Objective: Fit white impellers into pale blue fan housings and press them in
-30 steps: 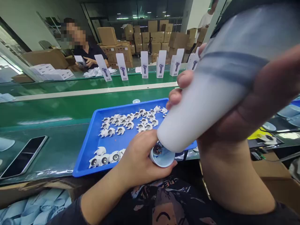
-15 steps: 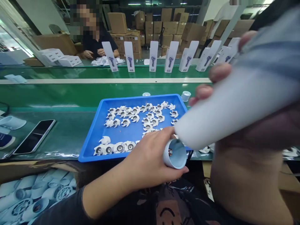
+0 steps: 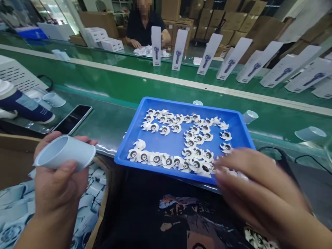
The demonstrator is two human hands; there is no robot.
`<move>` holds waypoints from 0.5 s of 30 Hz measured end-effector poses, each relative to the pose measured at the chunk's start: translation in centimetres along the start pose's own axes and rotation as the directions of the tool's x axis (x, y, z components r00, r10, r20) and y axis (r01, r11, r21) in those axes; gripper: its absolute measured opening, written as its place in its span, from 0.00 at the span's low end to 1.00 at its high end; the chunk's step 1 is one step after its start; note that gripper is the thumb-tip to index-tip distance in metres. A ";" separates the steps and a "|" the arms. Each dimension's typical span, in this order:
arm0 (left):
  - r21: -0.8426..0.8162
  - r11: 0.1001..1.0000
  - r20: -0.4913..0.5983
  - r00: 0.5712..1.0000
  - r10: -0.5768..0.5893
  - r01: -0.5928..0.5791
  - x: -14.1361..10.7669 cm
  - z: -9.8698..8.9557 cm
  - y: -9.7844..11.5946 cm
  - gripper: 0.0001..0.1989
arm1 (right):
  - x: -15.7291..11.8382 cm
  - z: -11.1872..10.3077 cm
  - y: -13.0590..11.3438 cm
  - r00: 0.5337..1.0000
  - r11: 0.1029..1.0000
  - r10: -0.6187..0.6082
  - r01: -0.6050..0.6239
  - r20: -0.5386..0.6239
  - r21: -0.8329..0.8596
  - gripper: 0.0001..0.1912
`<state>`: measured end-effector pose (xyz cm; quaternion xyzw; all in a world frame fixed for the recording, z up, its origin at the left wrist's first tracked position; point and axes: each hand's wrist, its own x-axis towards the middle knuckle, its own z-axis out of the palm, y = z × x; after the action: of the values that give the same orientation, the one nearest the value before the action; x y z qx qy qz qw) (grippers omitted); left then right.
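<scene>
Your left hand (image 3: 58, 180) grips a pale blue plastic cup (image 3: 64, 153). Your right hand (image 3: 256, 188), blurred, fingers spread open, hovers over fan impellers (image 3: 181, 140) in the blue tray (image 3: 129, 141).

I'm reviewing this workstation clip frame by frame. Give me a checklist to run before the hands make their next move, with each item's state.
1. Left hand grips the pale blue tube: ok.
2. Tube's open end is unblocked: ok; it looks hollow.
3. Right hand is over the blue tray's near right corner: ok.
4. Right hand holds an impeller: cannot tell; the hand is blurred.
5. Impellers remain in the tray: ok; many.
6. Phone lies apart from both hands: ok.
</scene>
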<state>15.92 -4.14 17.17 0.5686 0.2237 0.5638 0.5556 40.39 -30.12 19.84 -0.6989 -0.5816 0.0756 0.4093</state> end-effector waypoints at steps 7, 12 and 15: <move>0.015 0.954 0.324 0.901 -0.288 0.300 -8.0 -0.9 -2.1 0.33 | 10.1 11.0 1.9 0.823 0.923 -0.193 0.337 0.534 -0.185 0.17; 0.232 0.883 0.602 0.652 -0.460 0.409 -10.0 1.0 -3.8 0.39 | 13.8 17.0 6.5 0.834 0.913 -0.336 0.403 0.439 -0.067 0.30; 0.257 0.828 0.613 0.578 -0.539 0.499 -9.5 0.8 -4.2 0.40 | 14.6 17.2 7.8 0.842 0.901 -0.348 0.421 0.413 -0.099 0.25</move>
<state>15.70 -11.58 9.92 0.6547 0.1836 0.1305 0.7215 40.83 -8.91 8.91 -0.5738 -0.7837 0.0729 0.2265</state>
